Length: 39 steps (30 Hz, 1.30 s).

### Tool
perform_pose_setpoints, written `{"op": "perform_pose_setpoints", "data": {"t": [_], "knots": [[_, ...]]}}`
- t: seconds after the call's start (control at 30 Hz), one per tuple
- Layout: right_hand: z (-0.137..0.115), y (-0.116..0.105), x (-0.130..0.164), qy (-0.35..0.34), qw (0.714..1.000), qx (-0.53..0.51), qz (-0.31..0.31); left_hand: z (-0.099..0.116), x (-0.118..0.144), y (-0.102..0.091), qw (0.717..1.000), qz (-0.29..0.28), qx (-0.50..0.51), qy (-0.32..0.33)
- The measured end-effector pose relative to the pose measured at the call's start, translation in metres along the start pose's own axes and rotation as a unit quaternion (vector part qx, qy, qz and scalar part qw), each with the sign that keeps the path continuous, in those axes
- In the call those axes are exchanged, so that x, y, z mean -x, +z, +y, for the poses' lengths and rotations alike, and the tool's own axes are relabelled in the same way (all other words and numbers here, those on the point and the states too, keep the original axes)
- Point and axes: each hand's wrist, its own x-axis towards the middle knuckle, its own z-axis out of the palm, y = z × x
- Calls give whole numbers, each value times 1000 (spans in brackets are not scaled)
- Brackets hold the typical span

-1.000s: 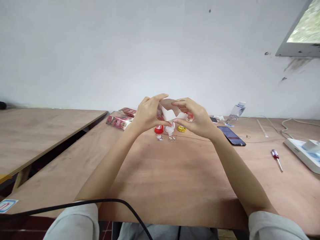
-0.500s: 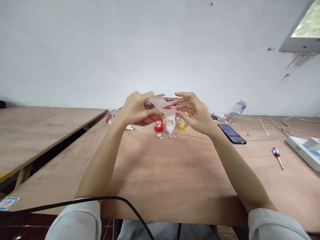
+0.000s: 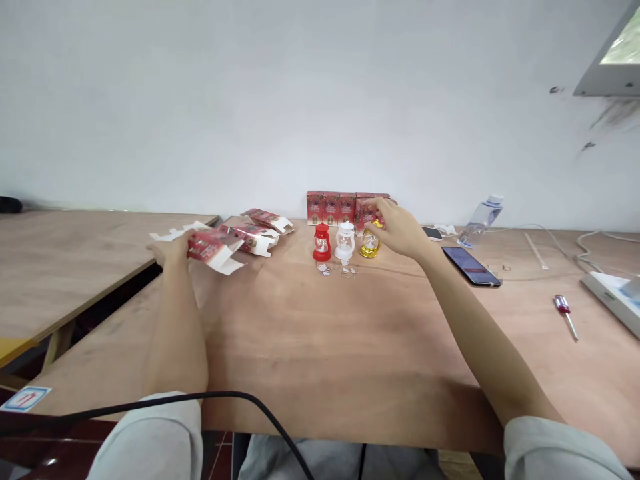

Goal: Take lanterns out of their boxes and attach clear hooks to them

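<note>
My left hand (image 3: 173, 249) is closed on the left end of a flattened red and white carton (image 3: 213, 248), its flaps sticking out. Beside it lie several other flattened red cartons (image 3: 253, 235). My right hand (image 3: 393, 227) reaches over a small gold lantern (image 3: 370, 245), thumb and fingers apart, close to the front of a red box (image 3: 363, 215). Whether its fingertips touch the box or the lantern is hard to see. To the left of the gold lantern stand a white lantern (image 3: 345, 241) and a red lantern (image 3: 322, 243), both upright.
A row of red boxes (image 3: 331, 208) stands by the wall. Small metal bits (image 3: 349, 271) lie before the lanterns. Rightward are a phone (image 3: 471, 267), a tilted water bottle (image 3: 481, 220), a screwdriver (image 3: 565, 313) and a power strip (image 3: 613, 300). A black cable (image 3: 220, 395) crosses the front edge.
My hands have moved apart. The left carried the flattened carton down to the left, by the other cartons. The right let go of it and came down near the gold lantern and boxes.
</note>
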Motion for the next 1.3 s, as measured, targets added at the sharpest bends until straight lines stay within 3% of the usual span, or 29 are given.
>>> {"op": "perform_pose_setpoints", "data": {"t": [0.03,0.13,0.23,0.43,0.63,0.7,0.77,0.83,0.97,1.07,1.17,1.23,1.27,1.3], "knots": [[9,7,0,18,1000,9,3,-7,11,1,992,98,-9,-74],[36,28,2,86,996,21,8,-16,35,9,972,189,-17,-136],[57,46,6,130,991,7,3,-16,41,25,961,236,-17,-140],[73,68,15,140,989,-25,-50,-18,33,54,939,307,-20,-157],[72,75,20,83,993,3,-81,-24,31,59,931,343,-13,-124],[70,77,21,77,995,13,-58,-23,26,58,919,354,-4,-175],[68,79,23,86,996,21,-30,-15,15,57,877,394,3,-277],[68,82,24,96,995,21,-8,2,0,56,843,431,4,-323],[75,87,27,106,994,-6,30,66,-24,60,886,415,4,-207],[85,91,34,115,988,-48,86,127,-11,71,947,314,40,-48],[91,96,44,162,964,-114,175,179,35,87,985,110,99,85],[91,96,50,210,932,-177,238,202,73,97,977,-85,137,141],[88,95,52,230,911,-213,267,210,91,100,958,-181,157,155],[84,92,54,246,890,-248,293,216,107,104,944,-227,194,137]]}}
